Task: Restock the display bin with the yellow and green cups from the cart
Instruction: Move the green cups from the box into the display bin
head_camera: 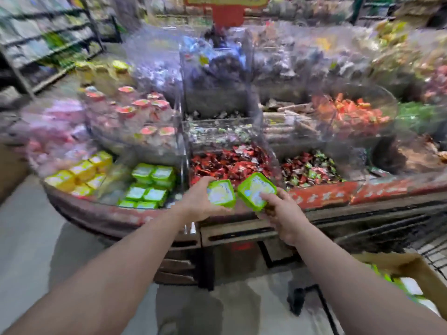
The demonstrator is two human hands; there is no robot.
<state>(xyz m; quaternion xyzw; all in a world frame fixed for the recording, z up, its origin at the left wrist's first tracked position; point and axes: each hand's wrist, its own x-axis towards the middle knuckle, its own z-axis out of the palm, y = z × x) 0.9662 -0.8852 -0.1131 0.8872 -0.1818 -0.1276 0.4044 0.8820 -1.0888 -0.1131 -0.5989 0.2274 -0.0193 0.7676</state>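
Observation:
My left hand (198, 201) grips a green square cup (221, 192) with a pale foil lid. My right hand (281, 213) holds a second green cup (256, 191), tilted, thumb on its lid. Both cups hover over the front rim of the display stand, in front of the red candy section. The display bin (113, 187) lies to the left. It holds stacked green cups (150, 184) on its right side and yellow cups (79, 175) on its left. The whole picture is motion-blurred.
A cardboard box (396, 264) with more green cups sits in the wire cart (433, 245) at lower right. Clear acrylic bins of red-lidded cups (135, 110), wrapped candies (232, 163) and orange sweets (348, 110) fill the stand. Shelving (48, 44) stands at far left.

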